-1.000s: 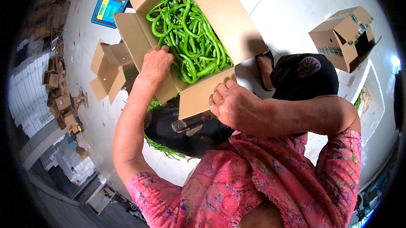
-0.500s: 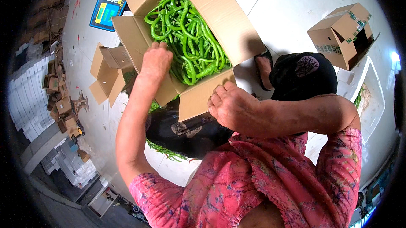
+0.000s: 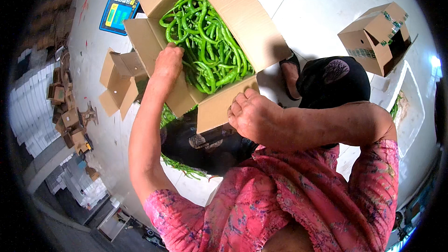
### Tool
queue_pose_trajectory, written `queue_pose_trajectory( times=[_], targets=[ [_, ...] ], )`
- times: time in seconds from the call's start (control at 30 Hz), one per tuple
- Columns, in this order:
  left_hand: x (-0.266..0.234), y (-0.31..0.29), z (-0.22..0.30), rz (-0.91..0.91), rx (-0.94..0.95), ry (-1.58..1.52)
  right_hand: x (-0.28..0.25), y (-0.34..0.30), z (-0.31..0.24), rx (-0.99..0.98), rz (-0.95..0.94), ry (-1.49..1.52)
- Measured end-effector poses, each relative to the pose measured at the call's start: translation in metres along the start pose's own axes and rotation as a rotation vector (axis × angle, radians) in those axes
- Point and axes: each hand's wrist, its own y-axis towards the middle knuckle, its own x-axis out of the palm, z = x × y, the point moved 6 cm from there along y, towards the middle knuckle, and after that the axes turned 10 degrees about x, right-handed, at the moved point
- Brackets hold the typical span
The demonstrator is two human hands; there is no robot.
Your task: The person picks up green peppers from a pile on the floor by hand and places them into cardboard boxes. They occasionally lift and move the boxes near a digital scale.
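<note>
Long green chili peppers (image 3: 212,42) fill an open cardboard box (image 3: 242,7) that stands slanted in front of me. My left hand (image 3: 169,61) reaches over the box's left side, its fingers curled down against the peppers along the inner wall. What those fingertips pinch, if anything, is hidden. At the near right corner, my right hand (image 3: 254,114) is closed, knuckles up, around the edge of the near flap (image 3: 217,110). Its thumb cannot be seen.
A blue-framed scale display (image 3: 122,7) lies beyond the box on the left. A smaller open carton (image 3: 119,81) stands left of my forearm. Another carton (image 3: 375,37) and a white tub (image 3: 413,107) are at the right. More peppers (image 3: 184,168) lie below, near my legs.
My left hand has drawn slightly left and away from the peppers toward the box wall. The right hand keeps nearly the same place at the flap.
</note>
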Motion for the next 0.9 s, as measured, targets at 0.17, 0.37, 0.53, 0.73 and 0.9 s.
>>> queue_pose_trajectory(
  times=[0.17,0.37,0.53,0.73,0.9],
  targets=[
    [-0.005,0.001,0.003,0.042,0.050,0.110,-0.005,-0.001,0.003,-0.003,-0.088,0.003],
    [-0.037,-0.015,0.046,0.062,-0.069,-0.177,-0.004,-0.005,0.005,0.024,-0.053,0.018],
    [-0.013,-0.033,0.091,-0.331,-0.220,-0.174,-0.005,-0.006,0.003,0.010,-0.070,0.032],
    [-0.005,-0.046,0.076,-0.055,-0.195,-0.358,-0.007,-0.007,0.002,0.007,-0.073,0.042],
    [-0.033,-0.060,0.041,0.076,-0.228,-0.735,-0.008,-0.009,0.003,0.007,-0.057,0.019]
  ],
)
